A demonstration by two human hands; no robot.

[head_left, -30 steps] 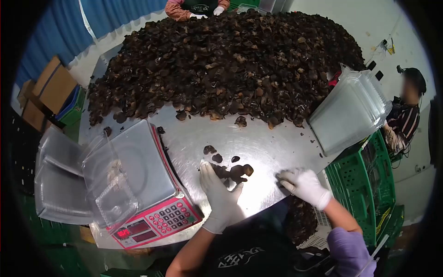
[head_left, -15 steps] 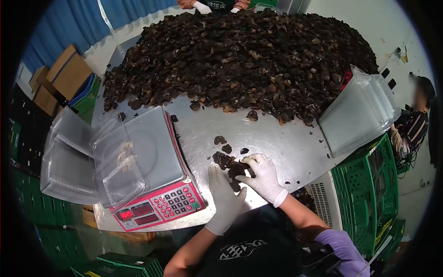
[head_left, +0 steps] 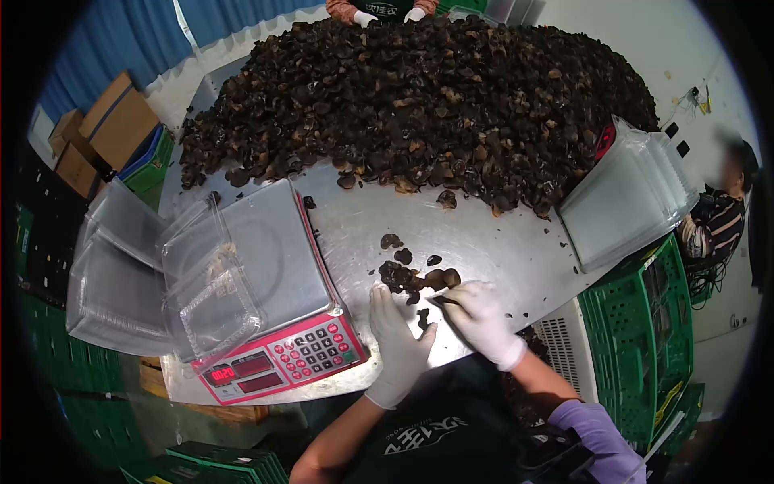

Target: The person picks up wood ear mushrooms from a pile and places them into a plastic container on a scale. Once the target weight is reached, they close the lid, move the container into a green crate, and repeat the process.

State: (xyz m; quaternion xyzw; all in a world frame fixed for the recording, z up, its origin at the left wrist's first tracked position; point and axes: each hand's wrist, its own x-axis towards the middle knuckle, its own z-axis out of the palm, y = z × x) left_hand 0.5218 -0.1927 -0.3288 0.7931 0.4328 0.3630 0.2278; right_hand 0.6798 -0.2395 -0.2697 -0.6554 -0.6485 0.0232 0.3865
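White gloves cover both hands at the near edge of the metal table (head_left: 363, 234). My left hand (head_left: 397, 347) rests with fingers stretched beside a few small dark pieces, holding nothing. My right hand (head_left: 482, 319) is curled with its fingertips on a dark piece (head_left: 450, 306). Between and just beyond the hands lies a small cluster of dark brown, fungus-like pieces (head_left: 399, 277). The large heap of the same pieces (head_left: 419, 105) covers the far part of the table. A red scale (head_left: 286, 359) stands left of my left hand.
Clear plastic trays (head_left: 121, 294) are stacked at the left, others (head_left: 625, 202) at the right. One clear container (head_left: 214, 302) lies on the scale. Green crates (head_left: 637, 331) stand at the right. A co-worker's gloved hands (head_left: 365, 18) are behind the heap; another person (head_left: 717, 218) is at far right.
My right hand has moved right and slightly down, away from the cluster, uncovering brown pieces. My left hand has shifted slightly right. The co-worker behind the heap has shifted right.
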